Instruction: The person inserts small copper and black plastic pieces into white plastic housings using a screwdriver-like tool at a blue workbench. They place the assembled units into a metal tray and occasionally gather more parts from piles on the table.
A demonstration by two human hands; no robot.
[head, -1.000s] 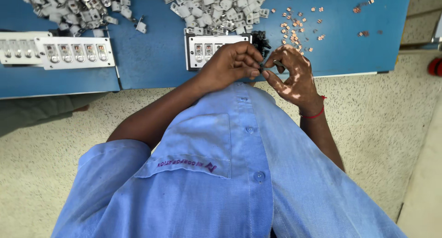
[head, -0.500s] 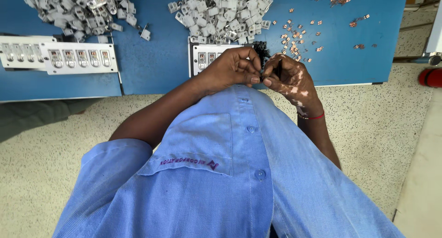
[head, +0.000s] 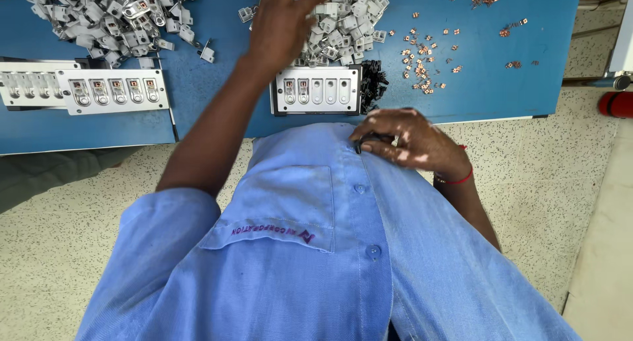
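My left hand [head: 280, 21] lay spread on the pile of grey metal parts [head: 343, 18] beyond the fixture tray [head: 318, 90]. My right hand [head: 412, 143] pinched a small black part [head: 369, 141] against my shirt [head: 316, 248].

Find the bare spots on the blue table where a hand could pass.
Free: table between left tray and middle tray; also the right end. Crowded: both grey part piles and the copper bits.
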